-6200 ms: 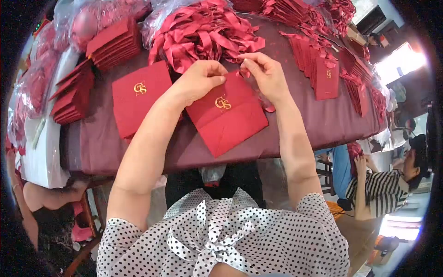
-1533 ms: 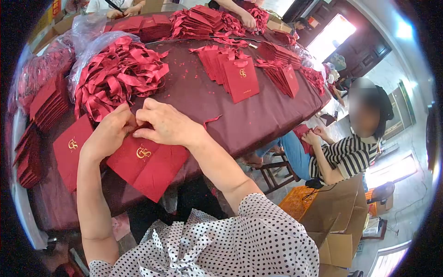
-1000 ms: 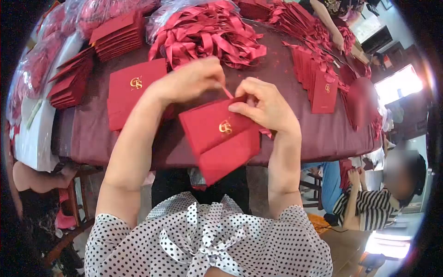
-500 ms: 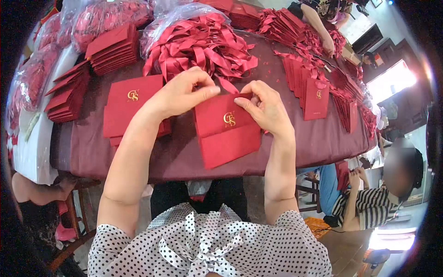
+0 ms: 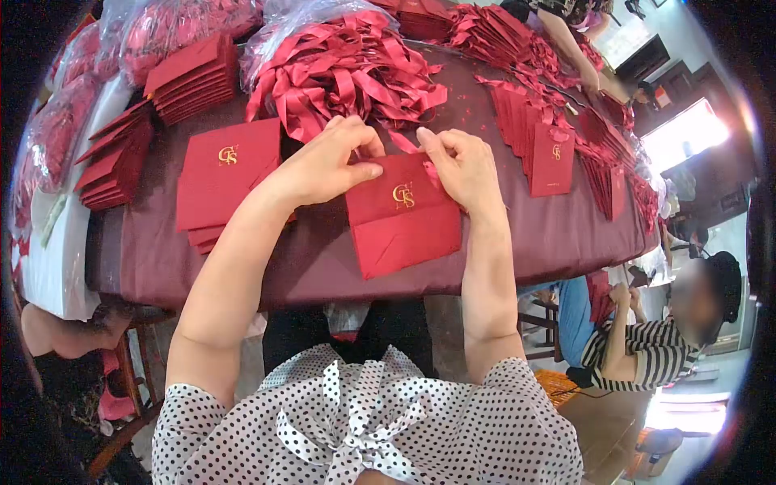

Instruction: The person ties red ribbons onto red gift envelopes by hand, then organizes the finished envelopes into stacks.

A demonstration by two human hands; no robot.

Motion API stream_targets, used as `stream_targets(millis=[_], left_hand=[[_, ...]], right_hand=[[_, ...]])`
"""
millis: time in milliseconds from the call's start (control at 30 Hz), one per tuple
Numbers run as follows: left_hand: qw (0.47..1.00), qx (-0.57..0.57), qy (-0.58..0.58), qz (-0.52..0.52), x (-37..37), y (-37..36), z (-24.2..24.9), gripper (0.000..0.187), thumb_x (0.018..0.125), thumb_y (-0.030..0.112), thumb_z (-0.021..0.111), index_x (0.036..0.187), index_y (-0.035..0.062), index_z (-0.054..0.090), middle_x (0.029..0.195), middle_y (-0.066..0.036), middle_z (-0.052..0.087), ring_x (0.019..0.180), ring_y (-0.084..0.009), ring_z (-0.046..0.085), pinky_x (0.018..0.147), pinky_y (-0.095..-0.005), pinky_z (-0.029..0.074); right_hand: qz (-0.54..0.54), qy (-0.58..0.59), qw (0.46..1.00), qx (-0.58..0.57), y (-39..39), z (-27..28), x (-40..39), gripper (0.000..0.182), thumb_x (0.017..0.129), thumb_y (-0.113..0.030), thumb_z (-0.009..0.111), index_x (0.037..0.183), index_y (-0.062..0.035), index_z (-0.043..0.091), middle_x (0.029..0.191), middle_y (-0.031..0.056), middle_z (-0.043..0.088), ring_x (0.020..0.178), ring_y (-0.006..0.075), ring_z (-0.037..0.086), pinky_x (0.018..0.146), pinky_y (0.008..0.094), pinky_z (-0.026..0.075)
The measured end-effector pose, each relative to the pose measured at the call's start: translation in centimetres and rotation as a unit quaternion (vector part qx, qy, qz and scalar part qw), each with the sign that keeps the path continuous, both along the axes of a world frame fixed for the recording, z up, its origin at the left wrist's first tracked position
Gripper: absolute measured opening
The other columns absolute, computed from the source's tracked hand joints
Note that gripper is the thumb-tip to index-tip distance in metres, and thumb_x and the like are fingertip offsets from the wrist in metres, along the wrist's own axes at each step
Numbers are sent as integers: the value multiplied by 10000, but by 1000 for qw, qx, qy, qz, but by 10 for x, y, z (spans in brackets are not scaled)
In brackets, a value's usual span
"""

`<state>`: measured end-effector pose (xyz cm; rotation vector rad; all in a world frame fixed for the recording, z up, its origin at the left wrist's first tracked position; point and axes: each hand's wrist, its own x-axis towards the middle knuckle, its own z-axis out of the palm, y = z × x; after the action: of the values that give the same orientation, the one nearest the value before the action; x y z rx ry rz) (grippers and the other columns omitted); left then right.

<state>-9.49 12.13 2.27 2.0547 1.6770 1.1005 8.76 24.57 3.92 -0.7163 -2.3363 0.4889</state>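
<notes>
A flat red paper gift bag with a gold monogram lies in front of me, its lower part folded. My left hand is closed at its upper left corner, thumb on the near side; its curled fingertips are partly hidden. At the upper right corner my right hand pinches a red ribbon, which shows beside the thumb and again below it against the bag. Just beyond both hands spreads a heap of loose red ribbons. More monogrammed bags lie stacked left of my left forearm.
Folded red bags stand in piles at the back left, near plastic-wrapped bundles. Ribboned bags fan out on the right of the dark red tablecloth. A co-worker in a striped shirt sits at right; another person's arm reaches in at the back.
My right hand has turned and shifted slightly, its thumb now pointing up above the bag's top edge. The ribbon now shows below that hand. The view has shifted a little.
</notes>
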Motion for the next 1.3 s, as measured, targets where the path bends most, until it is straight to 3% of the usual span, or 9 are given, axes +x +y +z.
stream_targets(millis=[233, 367, 433, 667, 800, 900, 967, 1200, 1300], left_hand=[[995, 15, -85, -43, 27, 3, -4, 106, 834, 77, 574, 907, 32, 511, 843, -79, 485, 870, -212, 458, 775, -313, 392], [996, -9, -65, -57, 29, 1, -4, 123, 842, 80, 565, 947, 33, 523, 842, -81, 489, 865, -216, 460, 774, -318, 397], [996, -17, -63, -54, 26, 3, -6, 130, 841, 80, 566, 955, 32, 527, 847, -84, 491, 868, -218, 462, 777, -319, 398], [998, 20, -56, -6, 21, 11, -20, 102, 860, 112, 537, 900, 19, 526, 786, -99, 512, 829, -246, 482, 762, -331, 394], [992, 69, -90, 47, 22, 12, -17, 73, 830, 81, 528, 847, 13, 543, 742, -134, 544, 764, -275, 486, 710, -364, 387], [992, 49, -81, 83, 23, 10, -13, 82, 846, 99, 539, 849, 17, 541, 761, -122, 535, 797, -258, 481, 737, -350, 383], [990, 60, -83, 98, 22, 12, -20, 94, 856, 107, 539, 850, 13, 539, 779, -127, 536, 804, -262, 480, 742, -345, 384], [986, -37, -160, 29, 24, 6, -12, 162, 765, 69, 602, 883, 13, 507, 811, -65, 492, 829, -174, 456, 765, -290, 379], [986, -37, -161, -1, 18, 12, -17, 179, 773, 69, 593, 913, 23, 492, 850, -14, 508, 842, -110, 476, 781, -255, 394]], right_hand=[[86, -173, 960, -204, 30, 17, -4, 234, 742, -204, 658, 620, -6, 625, 516, -10, 531, 500, 51, 454, 463, 243, 368], [47, -197, 972, -121, 48, 15, -22, 221, 650, -241, 651, 675, -22, 667, 603, 150, 614, 580, 225, 630, 591, 323, 489], [29, -137, 985, -101, 46, 9, -32, 201, 698, -211, 662, 669, -12, 650, 551, 50, 575, 538, 86, 522, 528, 279, 428], [52, 21, 985, -164, 62, -23, -25, 282, 875, -274, 583, 886, 0, 649, 718, 17, 613, 664, 101, 554, 641, 269, 462], [70, -64, 979, -181, 76, -21, 42, 392, 945, -340, 415, 891, -12, 623, 758, 89, 644, 717, 164, 598, 684, 310, 475], [159, -84, 981, -76, 51, -21, 87, 209, 825, -275, 594, 843, -71, 640, 838, 92, 632, 826, 265, 577, 783, 351, 458], [139, -53, 989, -19, 26, -32, 104, 169, 726, -227, 713, 799, -99, 630, 901, 48, 583, 1007, 257, 467, 872, 356, 387], [-43, 85, 978, -188, 10, -12, 126, 150, 804, -157, 674, 791, -17, 623, 630, -8, 564, 599, 41, 459, 531, 237, 395], [-79, 151, 955, -241, 9, 16, 143, 136, 784, -167, 692, 819, -46, 642, 705, -26, 589, 644, 42, 518, 588, 205, 426]])
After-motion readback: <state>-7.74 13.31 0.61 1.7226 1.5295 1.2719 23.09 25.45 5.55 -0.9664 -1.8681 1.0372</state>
